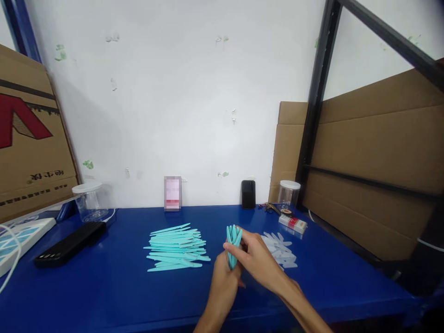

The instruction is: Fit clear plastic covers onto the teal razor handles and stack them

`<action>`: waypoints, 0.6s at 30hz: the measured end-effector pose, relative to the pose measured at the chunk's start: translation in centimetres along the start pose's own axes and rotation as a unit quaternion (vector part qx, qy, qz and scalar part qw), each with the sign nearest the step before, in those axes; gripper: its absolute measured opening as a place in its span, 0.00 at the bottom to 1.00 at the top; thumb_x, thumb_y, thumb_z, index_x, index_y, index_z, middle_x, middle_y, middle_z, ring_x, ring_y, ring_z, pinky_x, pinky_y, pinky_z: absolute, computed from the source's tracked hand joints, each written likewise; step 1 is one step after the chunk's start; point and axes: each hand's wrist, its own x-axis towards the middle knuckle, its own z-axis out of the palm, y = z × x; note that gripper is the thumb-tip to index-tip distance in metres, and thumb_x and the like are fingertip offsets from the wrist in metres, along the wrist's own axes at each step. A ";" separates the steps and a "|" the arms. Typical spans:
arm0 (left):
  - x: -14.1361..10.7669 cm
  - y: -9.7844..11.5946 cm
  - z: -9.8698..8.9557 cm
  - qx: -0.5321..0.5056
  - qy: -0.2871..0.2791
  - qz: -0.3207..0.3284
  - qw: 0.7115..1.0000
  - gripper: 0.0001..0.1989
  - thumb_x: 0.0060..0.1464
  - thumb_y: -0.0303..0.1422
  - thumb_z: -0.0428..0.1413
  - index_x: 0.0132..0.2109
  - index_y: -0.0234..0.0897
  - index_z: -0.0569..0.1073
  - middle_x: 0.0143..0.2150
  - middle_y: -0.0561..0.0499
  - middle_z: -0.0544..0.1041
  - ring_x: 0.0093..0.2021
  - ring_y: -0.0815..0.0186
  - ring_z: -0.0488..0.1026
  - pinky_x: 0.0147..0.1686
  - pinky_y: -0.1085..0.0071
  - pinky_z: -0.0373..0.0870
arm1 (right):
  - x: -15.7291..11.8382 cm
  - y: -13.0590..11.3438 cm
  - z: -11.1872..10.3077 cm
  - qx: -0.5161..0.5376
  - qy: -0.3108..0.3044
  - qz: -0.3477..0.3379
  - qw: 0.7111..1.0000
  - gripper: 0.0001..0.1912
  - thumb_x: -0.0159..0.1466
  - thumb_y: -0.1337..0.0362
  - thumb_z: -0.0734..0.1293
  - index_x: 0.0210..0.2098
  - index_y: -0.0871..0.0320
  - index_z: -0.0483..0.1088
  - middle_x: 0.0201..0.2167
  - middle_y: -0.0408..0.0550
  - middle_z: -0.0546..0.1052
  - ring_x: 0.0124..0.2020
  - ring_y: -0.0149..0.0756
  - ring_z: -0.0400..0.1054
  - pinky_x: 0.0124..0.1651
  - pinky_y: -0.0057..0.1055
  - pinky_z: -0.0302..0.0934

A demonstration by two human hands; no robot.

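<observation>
My left hand (224,280) is wrapped round the lower part of a bunch of slim turquoise eyebrow razors (233,243), which stand roughly upright with their tips fanned apart. From the right, my right hand (258,259) closes on the same bunch, its thumb across the front and its fingers partly hidden behind. Left of my hands lies a loose pile of more turquoise eyebrow razors (178,247), mostly laid sideways. Just beyond my right hand is a heap of translucent whitish blade covers (280,249), partly hidden by that hand.
On the blue table (114,296), a black power bank (69,245) and a clear lidded jar (90,203) stand left. Along the wall are a phone with a lit screen (172,194) and a dark phone (248,194). Another jar (287,194) and a small red-white box (293,224) are right.
</observation>
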 end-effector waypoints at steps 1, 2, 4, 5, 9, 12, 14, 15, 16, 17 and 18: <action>-0.1 -0.1 0.0 0.008 0.013 0.018 1.000 0.13 0.55 0.41 0.54 0.34 0.34 0.71 0.22 0.56 0.67 0.22 0.70 0.62 0.22 0.76 0.62 | -0.3 -0.5 0.0 -0.043 -0.003 -0.016 0.999 0.13 0.64 0.59 0.66 0.26 0.56 0.62 0.19 0.35 0.63 0.23 0.29 0.55 0.28 0.27 0.47; -0.2 -0.2 0.0 0.017 0.024 0.033 0.999 0.13 0.55 0.40 0.53 0.35 0.34 0.72 0.24 0.54 0.69 0.26 0.68 0.65 0.25 0.75 0.64 | -0.6 -0.9 0.1 -0.071 -0.008 -0.025 0.997 0.12 0.64 0.60 0.66 0.27 0.55 0.61 0.19 0.35 0.62 0.23 0.29 0.55 0.28 0.27 0.46; -0.4 -0.2 0.0 0.038 0.040 0.052 0.997 0.11 0.55 0.38 0.53 0.34 0.34 0.73 0.28 0.51 0.73 0.32 0.64 0.68 0.30 0.73 0.66 | -1.2 -1.5 0.4 -0.104 -0.017 -0.036 0.994 0.11 0.65 0.60 0.66 0.28 0.55 0.61 0.18 0.34 0.62 0.22 0.29 0.55 0.29 0.27 0.46; -0.4 -0.2 0.0 0.046 0.046 0.054 0.996 0.11 0.55 0.38 0.53 0.33 0.34 0.73 0.29 0.50 0.74 0.34 0.63 0.69 0.32 0.72 0.67 | -1.5 -1.5 0.5 -0.110 -0.019 -0.038 0.993 0.11 0.65 0.60 0.65 0.29 0.54 0.61 0.18 0.34 0.61 0.22 0.30 0.55 0.29 0.27 0.46; -0.1 0.0 0.3 0.055 0.074 0.047 0.995 0.11 0.51 0.38 0.56 0.26 0.36 0.70 0.24 0.52 0.71 0.29 0.64 0.66 0.29 0.72 0.65 | -2.0 -1.1 0.8 -0.096 -0.007 -0.020 0.995 0.09 0.62 0.57 0.69 0.37 0.54 0.67 0.19 0.34 0.62 0.23 0.31 0.57 0.28 0.27 0.46; -0.2 0.1 0.4 0.049 0.076 0.057 0.994 0.10 0.50 0.38 0.57 0.26 0.37 0.70 0.24 0.53 0.71 0.29 0.64 0.66 0.30 0.72 0.66 | -2.0 -0.5 0.6 -0.071 0.008 0.005 0.997 0.16 0.58 0.57 0.73 0.43 0.53 0.69 0.19 0.33 0.63 0.23 0.32 0.58 0.28 0.27 0.46; -0.4 0.0 0.3 0.044 0.074 0.055 0.995 0.10 0.50 0.39 0.57 0.27 0.37 0.72 0.23 0.53 0.71 0.29 0.63 0.68 0.30 0.72 0.67 | -1.8 -0.2 0.6 -0.036 0.011 0.025 0.999 0.11 0.58 0.58 0.72 0.39 0.55 0.72 0.19 0.34 0.62 0.23 0.31 0.57 0.28 0.26 0.47; -0.6 0.0 0.2 0.041 0.074 0.046 0.995 0.11 0.51 0.39 0.57 0.28 0.37 0.72 0.21 0.54 0.70 0.28 0.63 0.68 0.28 0.72 0.66 | -1.7 0.0 0.6 -0.005 0.009 0.034 0.999 0.08 0.59 0.59 0.71 0.35 0.56 0.72 0.19 0.35 0.62 0.23 0.30 0.57 0.28 0.26 0.48; -0.7 -0.1 0.1 0.036 0.073 0.033 0.996 0.12 0.51 0.40 0.57 0.28 0.37 0.72 0.18 0.55 0.67 0.26 0.63 0.68 0.26 0.73 0.65 | -1.6 0.3 0.6 0.036 0.004 0.041 0.999 0.09 0.60 0.58 0.70 0.31 0.58 0.73 0.20 0.36 0.63 0.24 0.30 0.56 0.28 0.26 0.49; -0.8 -0.1 0.0 0.028 0.074 0.019 0.997 0.12 0.50 0.41 0.58 0.28 0.37 0.72 0.16 0.56 0.65 0.23 0.64 0.67 0.23 0.74 0.63 | -1.5 0.6 0.7 0.082 -0.003 0.045 0.996 0.11 0.61 0.57 0.69 0.29 0.59 0.72 0.20 0.37 0.64 0.24 0.30 0.56 0.28 0.26 0.50; -0.8 0.0 -0.1 0.016 0.073 0.004 0.997 0.13 0.50 0.42 0.59 0.28 0.37 0.72 0.15 0.58 0.62 0.21 0.65 0.65 0.21 0.75 0.60 | -1.4 0.8 0.8 0.127 -0.008 0.048 0.991 0.13 0.61 0.56 0.69 0.28 0.60 0.72 0.21 0.37 0.65 0.25 0.29 0.57 0.29 0.26 0.50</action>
